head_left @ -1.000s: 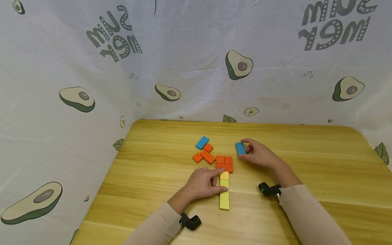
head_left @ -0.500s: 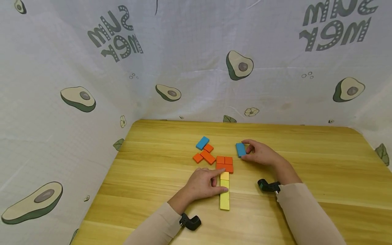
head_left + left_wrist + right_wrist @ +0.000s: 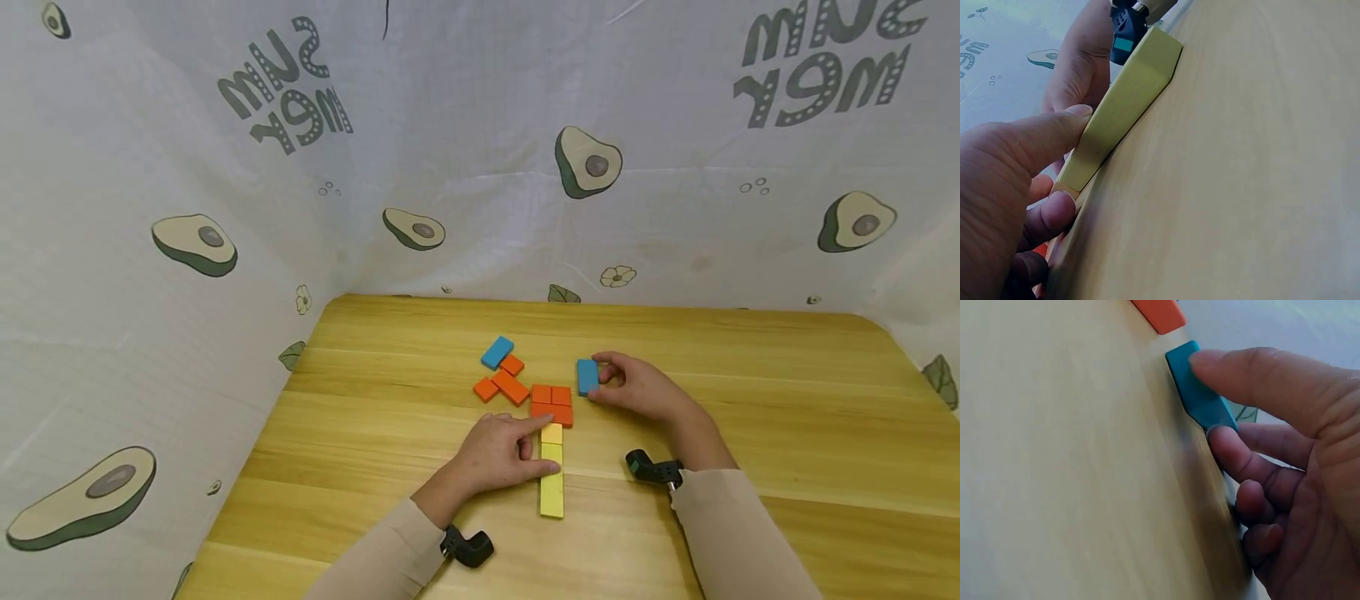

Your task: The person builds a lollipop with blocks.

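Note:
My right hand (image 3: 645,387) pinches a blue rectangular block (image 3: 587,377) by its far and near ends, between finger and thumb. This block lies just right of a red-orange square made of two small square blocks and one rectangular block (image 3: 564,414). In the right wrist view, the thumb sits on the blue block (image 3: 1191,387), fingertips under its end. My left hand (image 3: 491,454) stretches its index finger onto the red-orange rectangle. Its thumb rests on a long yellow block (image 3: 552,496); a small light-orange block (image 3: 551,433) lies between, joining the row.
Left of the row lie loose pieces: another blue block (image 3: 497,352), two small orange squares, one being the nearer square (image 3: 486,389), and an orange rectangle (image 3: 512,387). All rest on the wooden table (image 3: 390,400). A printed cloth (image 3: 487,150) hangs behind the table.
My right hand has drawn the blue block slightly toward me and turned it straighter, closer in line with the red-orange square. The left hand stays in place.

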The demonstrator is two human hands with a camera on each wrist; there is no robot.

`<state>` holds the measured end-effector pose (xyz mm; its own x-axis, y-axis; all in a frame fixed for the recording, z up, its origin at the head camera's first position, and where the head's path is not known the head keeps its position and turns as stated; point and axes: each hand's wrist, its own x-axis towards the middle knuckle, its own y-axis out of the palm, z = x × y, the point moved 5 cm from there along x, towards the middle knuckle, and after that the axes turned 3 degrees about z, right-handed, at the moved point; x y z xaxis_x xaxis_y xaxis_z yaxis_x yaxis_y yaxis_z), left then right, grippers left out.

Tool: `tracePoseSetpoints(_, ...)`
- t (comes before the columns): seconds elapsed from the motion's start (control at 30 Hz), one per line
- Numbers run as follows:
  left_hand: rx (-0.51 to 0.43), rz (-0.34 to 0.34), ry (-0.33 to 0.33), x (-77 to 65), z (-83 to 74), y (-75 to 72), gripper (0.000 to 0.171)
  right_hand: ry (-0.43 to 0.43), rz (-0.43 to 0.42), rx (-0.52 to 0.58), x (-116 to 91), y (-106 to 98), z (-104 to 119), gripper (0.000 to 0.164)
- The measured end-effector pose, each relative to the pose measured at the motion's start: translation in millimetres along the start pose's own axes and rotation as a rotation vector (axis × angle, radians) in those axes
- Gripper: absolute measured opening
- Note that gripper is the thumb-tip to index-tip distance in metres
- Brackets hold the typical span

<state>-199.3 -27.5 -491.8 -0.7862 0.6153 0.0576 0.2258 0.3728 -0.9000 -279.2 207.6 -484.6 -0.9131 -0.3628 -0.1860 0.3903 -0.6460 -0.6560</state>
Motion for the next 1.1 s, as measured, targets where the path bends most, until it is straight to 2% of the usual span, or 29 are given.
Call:
tracePoseSetpoints(0.2,0.003,0.006,0.0,0.5,-0.9,0.8,0.067,0.018,-0.01,-0.037,-2.4,3.0,0.3,0.071)
tracePoseSetpoints(0.47,-0.003,0.005,0.007,0.7,-1.5,0.4,0.068,0.016,0.025,0.029,-8.8,7.5,5.2,0.069)
tracePoseSetpoints(0.73,-0.005,0.02,-0.003,0.1,-0.5,0.4,0.068,-0.02,0.014,-0.019,-9.2,11.4,9.6,0.066)
tracePoseSetpoints(1.1,-0.045,0.027,-0.02,0.3,-1.0,0.0,0.068,0.013,-0.016,-0.061,-8.8,13.4,9.5,0.064)
